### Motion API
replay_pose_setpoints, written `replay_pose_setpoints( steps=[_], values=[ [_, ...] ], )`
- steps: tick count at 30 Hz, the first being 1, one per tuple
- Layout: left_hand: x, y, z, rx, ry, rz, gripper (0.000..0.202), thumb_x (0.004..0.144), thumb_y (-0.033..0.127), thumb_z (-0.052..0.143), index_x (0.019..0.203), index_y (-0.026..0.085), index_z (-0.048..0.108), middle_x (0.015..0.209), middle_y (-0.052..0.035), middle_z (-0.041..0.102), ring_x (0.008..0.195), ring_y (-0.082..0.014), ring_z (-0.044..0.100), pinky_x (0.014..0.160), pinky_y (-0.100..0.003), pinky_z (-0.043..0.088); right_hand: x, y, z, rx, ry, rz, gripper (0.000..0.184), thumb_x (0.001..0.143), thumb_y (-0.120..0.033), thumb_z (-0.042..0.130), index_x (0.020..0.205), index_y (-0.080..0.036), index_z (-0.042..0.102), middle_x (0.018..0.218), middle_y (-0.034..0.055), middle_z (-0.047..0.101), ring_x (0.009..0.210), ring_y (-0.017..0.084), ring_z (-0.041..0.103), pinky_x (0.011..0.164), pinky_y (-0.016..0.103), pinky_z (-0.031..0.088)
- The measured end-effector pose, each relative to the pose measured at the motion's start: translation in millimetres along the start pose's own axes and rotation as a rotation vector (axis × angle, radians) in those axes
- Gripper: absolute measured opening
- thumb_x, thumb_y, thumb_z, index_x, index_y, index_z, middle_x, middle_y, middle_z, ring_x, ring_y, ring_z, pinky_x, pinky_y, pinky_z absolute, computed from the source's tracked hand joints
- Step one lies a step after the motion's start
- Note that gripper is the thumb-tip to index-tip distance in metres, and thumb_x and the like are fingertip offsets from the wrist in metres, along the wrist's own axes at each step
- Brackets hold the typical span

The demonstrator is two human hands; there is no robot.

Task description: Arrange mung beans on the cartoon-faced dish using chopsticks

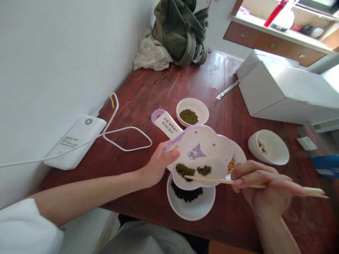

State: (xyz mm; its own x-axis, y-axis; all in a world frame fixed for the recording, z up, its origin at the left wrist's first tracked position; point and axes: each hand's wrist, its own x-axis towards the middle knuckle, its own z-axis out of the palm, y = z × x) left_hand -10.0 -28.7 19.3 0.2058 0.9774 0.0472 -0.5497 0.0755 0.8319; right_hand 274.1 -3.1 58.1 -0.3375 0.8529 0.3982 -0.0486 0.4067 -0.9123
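My left hand (161, 160) grips the edge of a flower-shaped white and purple plate (209, 141) with a cartoon print, thumb on top, holding it tilted above the table. Two small heaps of green beans (185, 170), with a few dark ones among them, lie along its near side. In my right hand (265, 183) is a pair of wooden chopsticks (212, 179), their tips at the left heap. Partly under the plate stands a white bowl (190, 213) of black beans (186, 194). Another bowl, with yellowish beans (231, 165), is mostly hidden behind plate and hand.
Beyond the plate is a bowl (202, 107) with green beans. To the right stand a bowl (278, 150) with reddish bits, a blue packet (327, 165) and a white box (286, 88). A power bank (76, 141) with cable lies left; a green bag (180, 31) sits at the back.
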Motion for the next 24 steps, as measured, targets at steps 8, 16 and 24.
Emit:
replay_pose_setpoints(
  steps=[8,16,24],
  values=[
    [-0.4,1.6,2.3,0.005,0.019,-0.014,0.064,0.099,0.072,0.069,0.128,0.016,0.078,0.121,-0.0146,0.083,0.114,-0.0352,0.079,0.091,-0.038,0.061,1.4,-1.8,2.6,0.055,-0.017,0.036,0.074,0.112,-0.067,0.044,0.082,-0.019,0.091,0.076,0.0096,0.078,0.051,0.015,0.067,0.041,0.027,0.054],
    [-1.2,-0.4,1.2,0.005,0.025,-0.032,0.066,0.098,0.074,0.069,0.128,0.016,0.078,0.124,-0.0155,0.083,0.116,-0.0363,0.078,0.090,-0.039,0.061,5.9,-1.4,4.1,0.147,-0.065,0.096,0.071,0.111,-0.067,0.047,0.085,-0.019,0.092,0.076,0.0104,0.077,0.051,0.015,0.069,0.038,0.025,0.055],
    [-1.6,0.0,3.1,-0.007,0.028,-0.013,0.064,0.098,0.072,0.069,0.129,0.016,0.078,0.119,-0.0142,0.084,0.112,-0.0344,0.080,0.086,-0.036,0.060,6.9,-4.2,6.9,0.172,-0.087,0.111,0.071,0.109,-0.070,0.048,0.088,-0.018,0.093,0.076,0.0112,0.078,0.049,0.015,0.070,0.039,0.026,0.056]
  ],
)
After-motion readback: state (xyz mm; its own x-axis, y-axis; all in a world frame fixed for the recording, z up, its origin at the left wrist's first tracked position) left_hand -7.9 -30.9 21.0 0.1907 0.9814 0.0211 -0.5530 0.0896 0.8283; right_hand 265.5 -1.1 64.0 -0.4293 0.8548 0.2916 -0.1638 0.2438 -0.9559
